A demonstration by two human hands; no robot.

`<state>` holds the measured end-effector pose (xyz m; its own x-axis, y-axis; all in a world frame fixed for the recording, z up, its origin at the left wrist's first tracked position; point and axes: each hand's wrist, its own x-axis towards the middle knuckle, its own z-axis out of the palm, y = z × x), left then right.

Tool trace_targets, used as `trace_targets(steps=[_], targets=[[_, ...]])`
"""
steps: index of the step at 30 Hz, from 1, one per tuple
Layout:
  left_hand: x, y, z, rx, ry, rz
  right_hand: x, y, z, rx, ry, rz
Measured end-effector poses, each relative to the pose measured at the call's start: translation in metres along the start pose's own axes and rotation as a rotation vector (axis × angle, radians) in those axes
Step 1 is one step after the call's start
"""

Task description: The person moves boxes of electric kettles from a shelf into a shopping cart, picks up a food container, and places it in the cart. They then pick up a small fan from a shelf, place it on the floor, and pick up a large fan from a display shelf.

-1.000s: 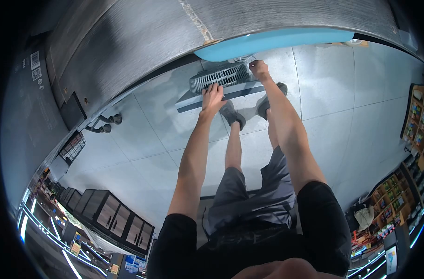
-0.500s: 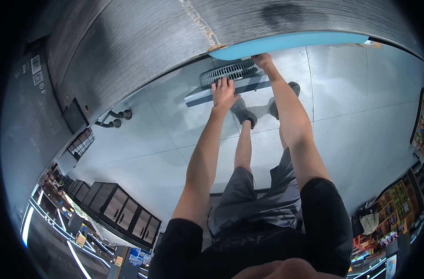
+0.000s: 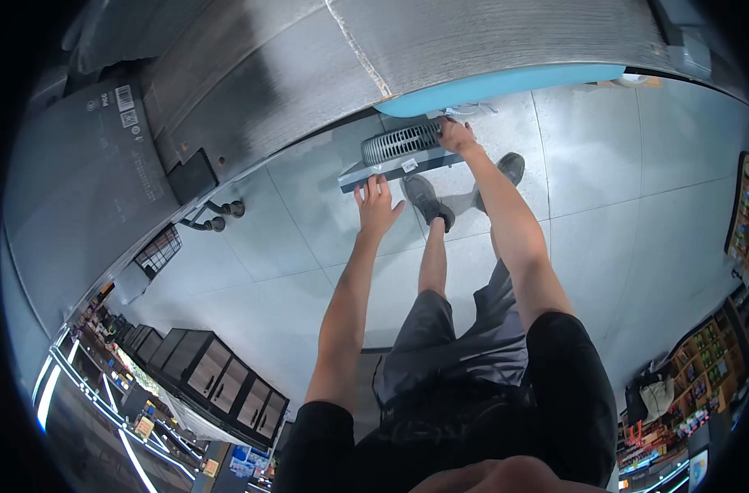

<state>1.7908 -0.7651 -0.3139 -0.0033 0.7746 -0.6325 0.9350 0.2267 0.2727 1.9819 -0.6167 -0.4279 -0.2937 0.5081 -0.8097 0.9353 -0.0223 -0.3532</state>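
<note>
Low in front of me is a grey fan (image 3: pixel 401 145) with a slatted, rounded cage. A long flat dark panel (image 3: pixel 362 177) with a pale edge runs along its near side, carrying a small white label (image 3: pixel 410 165). My left hand (image 3: pixel 377 212) has its fingers spread, the tips at the panel's near edge by its left end. At the fan's right end, the fingers of my right hand (image 3: pixel 456 136) curl against the cage; their tips are partly hidden. Clear crumpled plastic (image 3: pixel 473 109) shows just beyond that hand.
A grey wood-grain counter (image 3: pixel 292 70) with a light-blue edge piece (image 3: pixel 506 85) spans the far side. My shoes (image 3: pixel 424 197) stand close to the panel on the tiled floor (image 3: pixel 596 156). A large dark box (image 3: pixel 78 193) is at left, black cabinets (image 3: pixel 218 378) lower left, stocked shelves (image 3: pixel 703 361) right.
My left hand has come off the cage and back toward me, to the panel edge. My right hand has shifted nearer along the fan's right end. The white label and plastic have come into view.
</note>
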Motion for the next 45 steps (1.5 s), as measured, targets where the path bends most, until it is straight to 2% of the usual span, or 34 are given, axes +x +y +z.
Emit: trace_targets(steps=[3, 7, 9, 10, 13, 18, 21, 25, 31, 32, 34, 36, 38, 40, 43, 45], targets=[[-0.038, -0.010, -0.006, 0.002, -0.012, -0.024, -0.035, 0.010, 0.001, 0.245, 0.178, -0.057], [-0.094, -0.022, -0.024, -0.041, -0.156, -0.099, -0.153, 0.015, -0.032, 0.470, 0.377, -0.158], [-0.115, -0.027, -0.038, -0.096, -0.357, -0.156, -0.221, 0.024, -0.043, 0.501, 0.295, -0.029], [-0.125, -0.032, -0.035, -0.152, -0.341, -0.166, -0.252, 0.035, -0.043, 0.506, 0.297, -0.039], [-0.143, -0.032, -0.048, -0.303, -0.419, -0.227, -0.341, 0.058, -0.063, 0.533, 0.303, 0.139], [-0.148, -0.003, -0.062, -0.352, -0.326, -0.139, -0.432, 0.122, -0.065, 0.588, 0.509, 0.312], [-0.154, 0.030, -0.075, -0.407, -0.259, -0.095, -0.459, 0.170, -0.044, 0.564, 0.527, 0.368], [-0.139, 0.103, -0.092, -0.457, -0.164, -0.059, -0.462, 0.224, -0.059, 0.474, 0.479, 0.396], [-0.102, 0.252, -0.129, -0.646, -0.096, 0.044, -0.450, 0.314, -0.142, 0.502, 0.378, 0.265], [-0.088, 0.278, -0.139, -0.731, -0.047, 0.110, -0.451, 0.328, -0.162, 0.505, 0.364, 0.248], [-0.084, 0.359, -0.219, -0.796, -0.004, 0.227, -0.445, 0.363, -0.180, 0.500, 0.343, 0.236], [-0.091, 0.434, -0.314, -0.749, 0.187, 0.517, -0.452, 0.375, -0.211, 0.483, 0.360, 0.237], [-0.110, 0.496, -0.415, -0.522, 0.395, 0.697, -0.445, 0.392, -0.242, 0.426, 0.375, 0.185], [-0.121, 0.535, -0.490, -0.391, 0.627, 0.836, -0.430, 0.406, -0.256, 0.515, 0.366, 0.157], [-0.118, 0.569, -0.575, -0.080, 0.968, 0.881, -0.413, 0.407, -0.261, 0.545, 0.409, 0.065], [-0.103, 0.581, -0.614, 0.114, 1.061, 0.860, -0.404, 0.402, -0.267, 0.572, 0.435, 0.015]])
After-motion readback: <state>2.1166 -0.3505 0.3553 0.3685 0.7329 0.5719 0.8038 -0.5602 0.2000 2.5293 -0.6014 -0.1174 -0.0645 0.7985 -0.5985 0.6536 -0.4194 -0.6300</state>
